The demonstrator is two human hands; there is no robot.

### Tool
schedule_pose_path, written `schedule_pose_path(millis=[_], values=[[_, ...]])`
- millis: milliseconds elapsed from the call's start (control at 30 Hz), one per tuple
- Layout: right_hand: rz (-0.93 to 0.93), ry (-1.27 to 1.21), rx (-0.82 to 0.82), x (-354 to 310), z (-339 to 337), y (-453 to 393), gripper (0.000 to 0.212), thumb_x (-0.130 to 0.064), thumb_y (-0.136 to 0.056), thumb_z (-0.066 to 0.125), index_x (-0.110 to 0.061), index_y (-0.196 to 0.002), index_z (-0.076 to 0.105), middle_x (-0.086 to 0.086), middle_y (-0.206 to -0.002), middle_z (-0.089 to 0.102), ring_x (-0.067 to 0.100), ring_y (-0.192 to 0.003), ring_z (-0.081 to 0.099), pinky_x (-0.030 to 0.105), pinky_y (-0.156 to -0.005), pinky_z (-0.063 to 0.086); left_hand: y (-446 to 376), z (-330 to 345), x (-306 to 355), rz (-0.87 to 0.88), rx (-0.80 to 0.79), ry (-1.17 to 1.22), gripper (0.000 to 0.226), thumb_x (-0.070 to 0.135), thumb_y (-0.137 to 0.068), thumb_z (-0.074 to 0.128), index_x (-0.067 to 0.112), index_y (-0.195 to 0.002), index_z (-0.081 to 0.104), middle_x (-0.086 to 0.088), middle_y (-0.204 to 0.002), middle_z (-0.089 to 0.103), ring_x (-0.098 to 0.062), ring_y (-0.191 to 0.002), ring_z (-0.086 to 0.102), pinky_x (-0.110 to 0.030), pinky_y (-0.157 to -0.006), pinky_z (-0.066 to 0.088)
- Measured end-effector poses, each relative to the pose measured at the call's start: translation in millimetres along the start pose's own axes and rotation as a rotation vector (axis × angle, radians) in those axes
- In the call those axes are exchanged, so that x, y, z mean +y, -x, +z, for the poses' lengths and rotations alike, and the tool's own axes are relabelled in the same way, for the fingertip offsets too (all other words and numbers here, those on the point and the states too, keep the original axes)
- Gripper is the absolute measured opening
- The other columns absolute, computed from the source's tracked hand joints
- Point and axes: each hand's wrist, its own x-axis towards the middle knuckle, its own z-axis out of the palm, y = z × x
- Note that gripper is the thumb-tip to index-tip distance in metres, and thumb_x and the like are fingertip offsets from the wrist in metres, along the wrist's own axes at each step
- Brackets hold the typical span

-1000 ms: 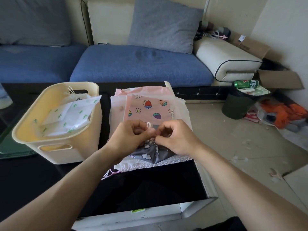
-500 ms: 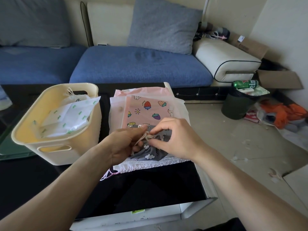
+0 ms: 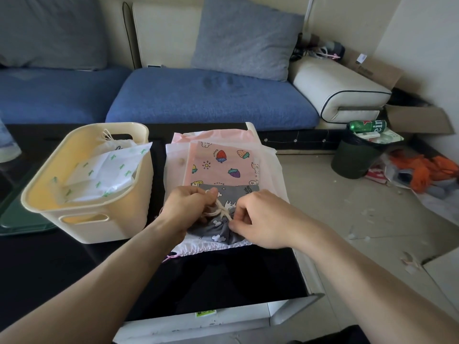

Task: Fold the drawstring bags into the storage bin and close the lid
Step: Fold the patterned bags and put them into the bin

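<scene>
Your left hand [image 3: 190,207] and right hand [image 3: 260,217] pinched the cord [image 3: 218,211] on the grey bag [image 3: 216,228]; pink bag [image 3: 223,162] read "Rabbit".

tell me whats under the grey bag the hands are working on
The grey bag lies on a pink fruit-print bag, itself on a white bag and a plain pink one. Anything lower in the stack is covered.

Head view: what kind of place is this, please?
Most likely a home living room. A blue sofa with a grey cushion stands behind a low black table, and a dark waste bin and cardboard boxes sit on the tiled floor.
</scene>
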Motion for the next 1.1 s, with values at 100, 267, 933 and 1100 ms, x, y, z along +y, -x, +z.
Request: schedule_pose_path(millis=[100,267,933,1100], values=[[0.012,0.061,-0.058,-3.6,1.2,1.1,0.025,-0.028,-0.092,0.057,-0.014,-0.072,0.062,0.003,-0.072,0.067,0.024,-0.069,0.063,0.042,-0.063,0.053,-0.5,4.9,-1.3,0.008,0.037,-0.039,0.032,0.032,-0.088,0.074,0.012,-0.065,0.065,0.002,-0.055,0.066,-0.010,-0.051,0.059,-0.024,-0.055,0.046],[-0.015,0.057,-0.073,-10.4,3.9,1.9,0.039,-0.027,-0.091,0.050,-0.008,-0.058,0.043,0.015,-0.060,0.053,0.026,-0.054,0.044,0.043,-0.051,0.038,-2.2,10.9,-1.2,0.042,0.108,-0.065,0.038,0.028,-0.088,0.072,0.016,-0.054,0.061,0.001,-0.055,0.068,-0.010,-0.051,0.062,-0.027,-0.062,0.053],[-0.062,-0.054,-0.171,-12.2,-3.3,5.8,0.033,-0.022,-0.089,0.054,-0.011,-0.059,0.045,-0.002,-0.055,0.045,0.012,-0.053,0.038,0.032,-0.054,0.035,-12.3,15.5,5.4,0.274,0.076,-0.314,0.029,0.021,-0.094,0.065,0.002,-0.072,0.062,0.006,-0.053,0.061,0.001,-0.041,0.051,-0.013,-0.042,0.042],[-0.032,-0.305,0.022,3.7,-16.9,8.7,0.038,-0.038,-0.084,0.053,-0.006,-0.064,0.059,0.012,-0.066,0.062,0.009,-0.049,0.044,0.020,-0.049,0.033,-0.6,-3.3,15.6,0.342,-0.204,-0.424,0.051,0.056,-0.098,0.040,0.010,-0.095,0.060,-0.004,-0.088,0.069,-0.019,-0.080,0.065,-0.028,-0.073,0.053]])
